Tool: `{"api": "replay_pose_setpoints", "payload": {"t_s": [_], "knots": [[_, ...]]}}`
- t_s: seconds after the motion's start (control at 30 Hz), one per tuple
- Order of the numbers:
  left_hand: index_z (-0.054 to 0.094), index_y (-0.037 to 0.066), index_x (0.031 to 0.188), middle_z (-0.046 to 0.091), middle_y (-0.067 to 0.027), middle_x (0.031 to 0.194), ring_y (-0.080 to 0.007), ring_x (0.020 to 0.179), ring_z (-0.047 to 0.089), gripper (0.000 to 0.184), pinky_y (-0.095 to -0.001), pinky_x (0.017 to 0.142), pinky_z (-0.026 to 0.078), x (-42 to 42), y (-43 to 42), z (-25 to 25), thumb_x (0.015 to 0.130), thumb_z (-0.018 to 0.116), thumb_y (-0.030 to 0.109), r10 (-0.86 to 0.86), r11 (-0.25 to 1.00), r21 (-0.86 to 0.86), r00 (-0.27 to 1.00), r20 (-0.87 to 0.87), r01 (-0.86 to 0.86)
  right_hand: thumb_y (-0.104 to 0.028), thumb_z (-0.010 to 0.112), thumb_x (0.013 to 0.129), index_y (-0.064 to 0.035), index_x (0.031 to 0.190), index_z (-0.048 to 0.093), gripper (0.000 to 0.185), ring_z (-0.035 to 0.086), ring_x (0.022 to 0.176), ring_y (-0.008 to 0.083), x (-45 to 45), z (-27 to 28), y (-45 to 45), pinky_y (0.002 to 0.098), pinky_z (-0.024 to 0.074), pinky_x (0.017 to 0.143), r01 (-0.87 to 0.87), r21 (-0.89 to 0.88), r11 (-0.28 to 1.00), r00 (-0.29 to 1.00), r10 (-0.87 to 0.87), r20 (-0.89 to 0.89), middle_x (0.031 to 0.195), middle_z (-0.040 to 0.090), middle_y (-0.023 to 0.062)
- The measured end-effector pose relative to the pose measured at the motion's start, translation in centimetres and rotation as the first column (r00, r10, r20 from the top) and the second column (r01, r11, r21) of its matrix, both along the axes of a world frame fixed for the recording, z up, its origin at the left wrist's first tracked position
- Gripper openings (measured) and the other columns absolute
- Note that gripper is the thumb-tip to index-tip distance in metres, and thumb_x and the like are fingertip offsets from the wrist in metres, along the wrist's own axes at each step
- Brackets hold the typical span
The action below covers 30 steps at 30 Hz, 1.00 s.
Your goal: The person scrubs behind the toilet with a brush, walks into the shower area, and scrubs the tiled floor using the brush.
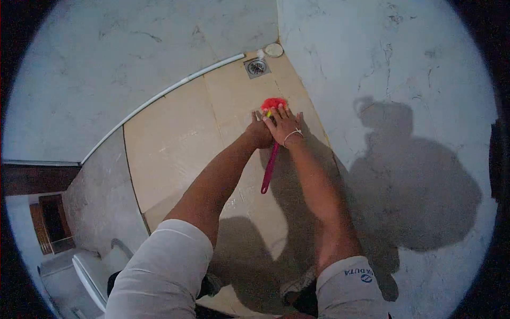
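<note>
A scrub brush with red bristles (273, 102) and a long magenta handle (270, 169) lies against the beige tiled floor, its handle pointing back toward me. My right hand (285, 125), with a pale band at the wrist, covers the brush head, its fingers stretched forward over it and gripping its top. Beside it on the left, my left hand (259, 133) is closed at the brush's neck, partly tucked under the right. A small yellow-green patch of the brush shows between the hands. The left fingers are mostly hidden.
A square metal floor drain (257, 67) lies ahead, with a round whitish object (273, 50) in the corner behind it. A white pipe (186, 80) follows the left wall's base. Marbled walls stand left and right. A white toilet (93, 271) appears at lower left.
</note>
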State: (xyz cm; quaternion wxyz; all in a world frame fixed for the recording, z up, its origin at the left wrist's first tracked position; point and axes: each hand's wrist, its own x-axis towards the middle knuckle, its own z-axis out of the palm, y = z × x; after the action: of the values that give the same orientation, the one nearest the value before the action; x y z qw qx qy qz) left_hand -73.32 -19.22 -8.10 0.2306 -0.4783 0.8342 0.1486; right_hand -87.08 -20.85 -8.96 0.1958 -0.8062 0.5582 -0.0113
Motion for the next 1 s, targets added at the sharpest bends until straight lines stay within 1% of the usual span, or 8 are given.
{"api": "replay_pose_setpoints", "payload": {"t_s": [0.2, 0.3, 0.37, 0.5, 0.57, 0.67, 0.8, 1.0], "knots": [[0.015, 0.015, 0.164, 0.011, -0.0227, 0.169, -0.0548, 0.152, 0.011, 0.091, -0.0739, 0.118, 0.009, -2.2, 4.9, -1.8, 0.094, 0.059, 0.053, 0.027, 0.995, -0.087, 0.988, -0.154, -0.041, -0.064, 0.027, 0.104, -0.0153, 0.159, 0.034, 0.074, 0.018, 0.156, 0.0325, -3.1, -2.1, 5.3, 0.0653, 0.0087, 0.123, 0.019, 0.011, 1.0, 0.992, -0.021, 0.125, 0.169, 0.022, 0.0131], [0.014, 0.012, 0.164, 0.011, -0.0246, 0.169, -0.0554, 0.152, 0.009, 0.093, -0.0744, 0.118, 0.009, -4.4, 9.6, -0.3, 0.095, 0.058, 0.054, -0.011, 1.0, -0.004, 0.984, -0.176, 0.01, -0.07, 0.023, 0.102, -0.0147, 0.162, 0.029, 0.081, 0.014, 0.157, 0.0344, -5.5, -0.5, 10.4, 0.0613, 0.0028, 0.125, 0.014, 0.104, 0.995, 1.0, -0.015, 0.006, 0.17, 0.017, 0.0142], [0.012, 0.009, 0.164, 0.01, -0.0278, 0.168, -0.0566, 0.152, 0.006, 0.094, -0.0746, 0.118, 0.008, -6.1, 13.1, 0.3, 0.095, 0.058, 0.054, -0.079, 0.994, 0.053, 0.979, -0.187, 0.091, -0.061, 0.031, 0.105, -0.0124, 0.16, 0.032, 0.073, 0.016, 0.156, 0.037, -7.1, 0.8, 14.0, 0.0648, 0.0099, 0.122, 0.003, 0.084, 0.996, 1.0, -0.004, 0.01, 0.169, 0.021, 0.0166], [0.012, 0.009, 0.164, 0.009, -0.0297, 0.167, -0.0569, 0.152, 0.005, 0.093, -0.0742, 0.118, 0.006, -7.7, 18.5, -3.2, 0.096, 0.058, 0.052, 0.039, 0.999, 0.021, 0.942, -0.334, -0.034, -0.061, 0.035, 0.104, -0.0125, 0.161, 0.03, 0.075, 0.016, 0.156, 0.0399, -9.2, -0.2, 18.4, 0.0632, 0.0076, 0.123, -0.042, 0.091, 0.995, 0.998, 0.046, -0.033, 0.169, 0.021, 0.0183], [0.018, 0.008, 0.163, 0.01, -0.0285, 0.167, -0.0588, 0.151, 0.006, 0.091, -0.0732, 0.118, 0.01, -7.7, 19.3, -4.1, 0.096, 0.053, 0.059, -0.039, 0.988, -0.153, 0.961, -0.275, -0.004, -0.061, 0.035, 0.104, -0.0124, 0.161, 0.03, 0.075, 0.015, 0.156, 0.0398, -8.8, -0.2, 18.4, 0.0628, 0.0074, 0.123, -0.04, 0.067, 0.997, 0.999, 0.041, -0.013, 0.169, 0.021, 0.0183], [0.014, 0.009, 0.164, 0.008, -0.0269, 0.168, -0.0557, 0.152, 0.005, 0.088, -0.0723, 0.119, 0.005, -7.5, 18.4, -1.0, 0.097, 0.055, 0.05, 0.002, 1.0, 0.02, 0.953, -0.303, 0.004, -0.06, 0.036, 0.104, -0.0125, 0.161, 0.03, 0.074, 0.016, 0.156, 0.0396, -8.7, 0.4, 18.7, 0.0623, 0.0077, 0.123, -0.034, 0.06, 0.998, 0.999, 0.035, -0.024, 0.168, 0.021, 0.0182], [0.014, 0.01, 0.164, 0.009, -0.0237, 0.169, -0.054, 0.153, 0.006, 0.088, -0.071, 0.12, 0.006, -7.6, 18.6, -2.9, 0.097, 0.057, 0.048, 0.02, 0.994, -0.093, 0.935, -0.355, -0.057, -0.06, 0.035, 0.104, -0.0127, 0.161, 0.029, 0.075, 0.019, 0.155, 0.0388, -8.2, 0.6, 18.5, 0.0628, 0.0107, 0.123, -0.018, 0.056, 0.998, 0.998, 0.021, -0.06, 0.168, 0.022, 0.0183], [0.016, 0.008, 0.164, 0.014, -0.0217, 0.169, -0.0513, 0.154, 0.007, 0.089, -0.0706, 0.121, 0.007, -7.3, 18.6, -1.7, 0.096, 0.06, 0.046, 0.031, 0.999, 0.03, 0.965, -0.26, -0.024, -0.06, 0.034, 0.104, -0.0132, 0.161, 0.028, 0.074, 0.021, 0.155, 0.0379, -7.6, 1.5, 18.5, 0.0648, 0.014, 0.122, -0.023, 0.077, 0.997, 0.993, 0.031, -0.114, 0.169, 0.021, 0.0176]]}}
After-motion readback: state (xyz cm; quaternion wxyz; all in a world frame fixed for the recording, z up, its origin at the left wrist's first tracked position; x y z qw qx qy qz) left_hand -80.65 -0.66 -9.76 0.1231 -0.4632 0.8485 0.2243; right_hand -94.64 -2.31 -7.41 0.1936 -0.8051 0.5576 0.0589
